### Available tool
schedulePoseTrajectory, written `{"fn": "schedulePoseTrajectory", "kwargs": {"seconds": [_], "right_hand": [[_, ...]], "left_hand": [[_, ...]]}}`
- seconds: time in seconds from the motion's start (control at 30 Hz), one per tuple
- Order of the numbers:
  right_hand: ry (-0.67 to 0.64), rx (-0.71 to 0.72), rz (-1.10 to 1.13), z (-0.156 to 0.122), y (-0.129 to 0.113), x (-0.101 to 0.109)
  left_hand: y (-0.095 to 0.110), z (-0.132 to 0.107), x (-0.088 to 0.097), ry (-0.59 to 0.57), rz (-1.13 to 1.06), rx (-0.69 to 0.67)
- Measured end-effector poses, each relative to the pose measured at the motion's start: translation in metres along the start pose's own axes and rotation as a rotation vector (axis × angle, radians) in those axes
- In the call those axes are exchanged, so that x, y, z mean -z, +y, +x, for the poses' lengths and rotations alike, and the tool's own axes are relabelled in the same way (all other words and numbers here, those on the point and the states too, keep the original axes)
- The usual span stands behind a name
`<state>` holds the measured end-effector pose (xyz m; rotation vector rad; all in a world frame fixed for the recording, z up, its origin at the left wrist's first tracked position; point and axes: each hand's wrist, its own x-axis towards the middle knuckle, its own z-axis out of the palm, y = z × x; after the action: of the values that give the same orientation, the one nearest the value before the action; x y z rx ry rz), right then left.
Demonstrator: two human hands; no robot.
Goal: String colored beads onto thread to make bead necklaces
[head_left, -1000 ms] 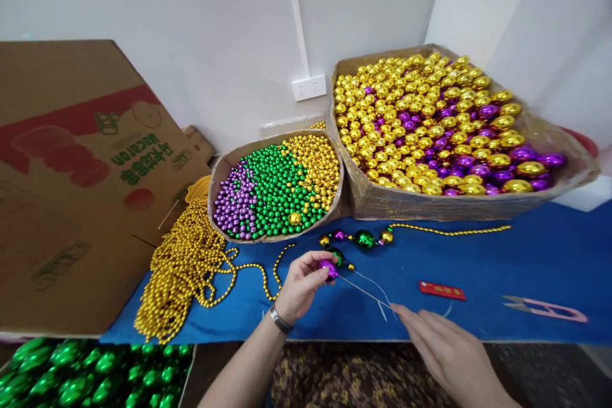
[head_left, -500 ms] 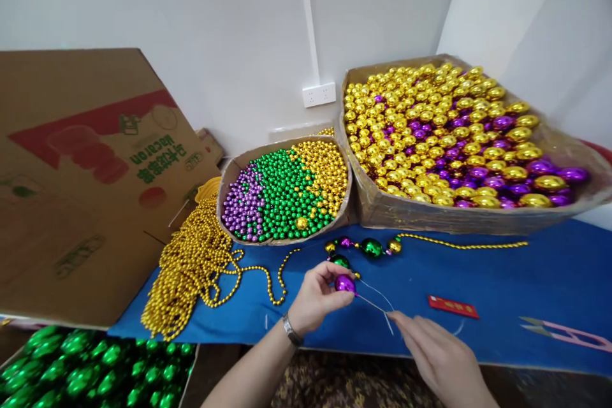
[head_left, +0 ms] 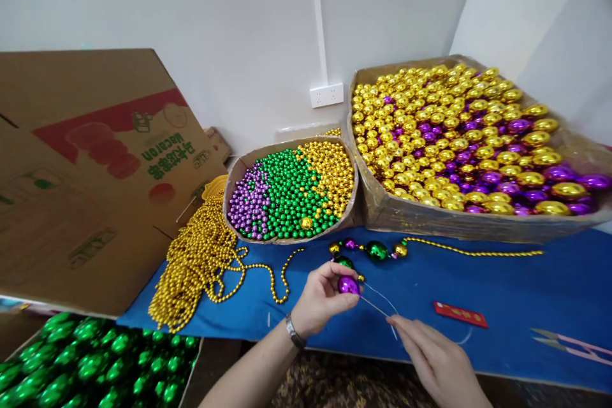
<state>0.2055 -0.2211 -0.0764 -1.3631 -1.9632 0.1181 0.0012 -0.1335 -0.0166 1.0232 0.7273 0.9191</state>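
My left hand (head_left: 318, 298) pinches a shiny purple bead (head_left: 349, 285) between thumb and fingers, with a watch on the wrist. From the bead a thin pale string (head_left: 374, 307) runs taut to my right hand (head_left: 433, 350), whose thumb and fingertips are closed on it. A second strand (head_left: 381, 293) curves loosely above, and a short end pokes out below the fingertips. Just behind the left fingers lies a strung garland with green (head_left: 377, 250), purple (head_left: 350, 243) and gold beads (head_left: 400, 250). It continues right into a thin gold bead chain (head_left: 473, 248).
Behind stand a box of small purple, green and gold beads (head_left: 291, 191) and a larger box of gold and purple beads (head_left: 454, 140). Gold bead chains (head_left: 191, 268) are heaped left, beside a cardboard box (head_left: 95, 204). A red packet (head_left: 460, 314) and pink-handled snips (head_left: 571, 344) lie right.
The view has shifted slightly, so the scene sits a little further right. Both hands keep nearly the same pose, with the purple bead and string still held.
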Motion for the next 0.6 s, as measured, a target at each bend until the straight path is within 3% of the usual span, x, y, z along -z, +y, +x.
{"fn": "schedulePoseTrajectory", "kwargs": {"seconds": [0.17, 0.37, 0.5, 0.6], "right_hand": [[-0.088, -0.039, 0.131, 0.0024, -0.0040, 0.0030], [-0.034, -0.034, 0.123, 0.0000, -0.0016, -0.0008], [-0.061, -0.046, 0.191, 0.0035, -0.0055, -0.0017], [-0.073, -0.038, 0.203, 0.0071, -0.0083, -0.0034]], "left_hand": [[-0.0012, -0.0017, -0.0034, 0.000, -0.078, 0.030], [0.0004, -0.0044, -0.0026, -0.007, -0.006, -0.043], [-0.0015, -0.0054, -0.0028, -0.004, -0.086, 0.013], [-0.0060, -0.0084, -0.0038, -0.066, -0.033, 0.046]]}}
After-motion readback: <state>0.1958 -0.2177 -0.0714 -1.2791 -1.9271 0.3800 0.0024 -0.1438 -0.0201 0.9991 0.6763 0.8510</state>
